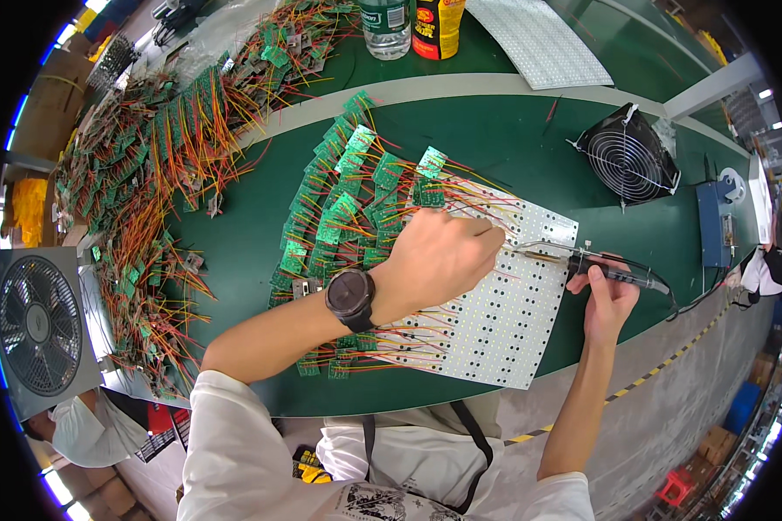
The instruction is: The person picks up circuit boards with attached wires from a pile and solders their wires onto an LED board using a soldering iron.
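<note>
The left hand (439,256) covers part of the white LED panel (504,321) and the wire ends beneath its fingers — what the fingertips pinch cannot be told. The soldering iron's (582,259) tip is too fine to show whether it touches the panel. The right hand (608,295) hides the iron's grip. The clear bottle (385,26) and the red-and-yellow can (437,26) are cut off by the top edge. The heap of green circuit boards (148,182) blurs toward the rim — single boards cannot be made out there. The grey fan (39,326) is clipped at the left.
</note>
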Demonstrator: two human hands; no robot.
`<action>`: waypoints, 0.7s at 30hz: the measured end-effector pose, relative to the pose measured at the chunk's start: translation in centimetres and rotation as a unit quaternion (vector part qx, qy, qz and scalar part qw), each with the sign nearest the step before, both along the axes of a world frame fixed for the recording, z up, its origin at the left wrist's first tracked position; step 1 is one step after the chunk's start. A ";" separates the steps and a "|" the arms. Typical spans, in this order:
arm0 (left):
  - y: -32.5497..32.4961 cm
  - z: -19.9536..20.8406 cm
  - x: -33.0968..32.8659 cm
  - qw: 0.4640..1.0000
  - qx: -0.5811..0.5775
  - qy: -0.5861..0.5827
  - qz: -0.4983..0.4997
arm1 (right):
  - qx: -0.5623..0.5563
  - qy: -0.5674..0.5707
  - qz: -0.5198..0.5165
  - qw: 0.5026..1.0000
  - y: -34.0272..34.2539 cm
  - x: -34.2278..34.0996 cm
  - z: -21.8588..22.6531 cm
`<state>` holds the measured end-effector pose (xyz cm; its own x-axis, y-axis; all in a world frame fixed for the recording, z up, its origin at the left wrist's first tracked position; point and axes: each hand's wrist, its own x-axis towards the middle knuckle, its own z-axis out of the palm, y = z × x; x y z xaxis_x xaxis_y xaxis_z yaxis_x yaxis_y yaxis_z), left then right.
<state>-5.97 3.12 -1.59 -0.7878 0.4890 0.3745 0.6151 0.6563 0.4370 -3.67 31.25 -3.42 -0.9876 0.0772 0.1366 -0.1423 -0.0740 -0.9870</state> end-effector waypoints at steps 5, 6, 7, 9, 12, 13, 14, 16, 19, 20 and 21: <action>0.0 0.1 0.0 1.000 0.002 0.001 0.001 | 0.010 0.005 0.011 1.000 -0.1 0.0 0.1; 0.0 0.1 0.0 1.000 -0.002 -0.003 -0.001 | 0.011 0.005 0.011 1.000 -0.1 0.0 0.1; -0.1 0.1 0.0 1.000 -0.006 -0.006 -0.003 | 0.012 0.001 0.008 1.000 -0.2 0.0 0.1; -0.1 0.1 0.0 1.000 -0.002 -0.003 -0.004 | 0.013 -0.003 0.005 1.000 -0.3 0.0 0.2; -0.1 0.0 0.0 1.000 0.001 0.000 -0.005 | 0.017 -0.005 0.002 1.000 -0.4 0.0 0.3; 0.0 0.0 0.0 1.000 0.001 0.000 -0.005 | 0.020 -0.003 0.003 1.000 -0.3 0.0 0.3; 0.0 0.0 -0.1 1.000 0.001 -0.001 -0.005 | 0.023 0.000 0.004 1.000 -0.3 0.0 0.3; 0.0 -0.1 -0.1 1.000 0.007 0.001 -0.007 | 0.025 -0.001 0.006 1.000 -0.3 0.0 0.3; -0.1 0.0 -0.1 1.000 -0.004 -0.006 -0.006 | 0.027 -0.001 0.004 1.000 -0.4 0.0 0.3; -0.1 0.0 -0.1 1.000 -0.004 -0.007 -0.006 | 0.027 -0.002 0.001 1.000 -0.4 0.0 0.3; -0.1 0.1 -0.1 1.000 -0.004 -0.007 -0.005 | 0.028 -0.002 0.001 1.000 -0.4 0.0 0.4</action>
<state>-6.08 3.06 -1.50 -0.7883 0.4996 0.3592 0.6152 0.6541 0.4402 -3.68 30.84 -3.06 -0.9882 0.0686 0.1372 -0.1388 -0.0194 -0.9901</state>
